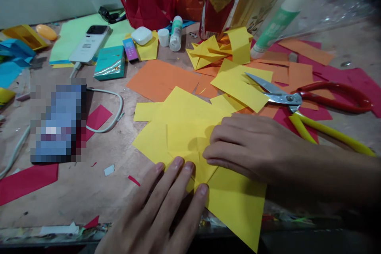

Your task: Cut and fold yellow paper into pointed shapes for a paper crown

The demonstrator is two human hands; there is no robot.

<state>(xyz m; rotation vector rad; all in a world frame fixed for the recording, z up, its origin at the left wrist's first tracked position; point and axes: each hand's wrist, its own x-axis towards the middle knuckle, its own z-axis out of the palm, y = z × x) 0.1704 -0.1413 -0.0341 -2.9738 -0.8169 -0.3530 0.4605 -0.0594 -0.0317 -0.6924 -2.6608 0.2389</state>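
Note:
A large sheet of yellow paper, with several folds and pointed flaps, lies on the wooden table. My left hand comes in from the bottom edge, its fingertips resting flat on the paper's near part. My right hand comes in from the right and presses its fingers on the folded middle of the sheet. Neither hand grips it. Red-handled steel scissors lie just beyond my right hand, on loose yellow and orange paper pieces. My right thumb is hidden.
Orange sheets and red paper scraps surround the work. A yellow-handled tool lies partly under my right wrist. Toward the back stand a green glue stick, red folded paper shapes, and a teal box. A white cable lies left.

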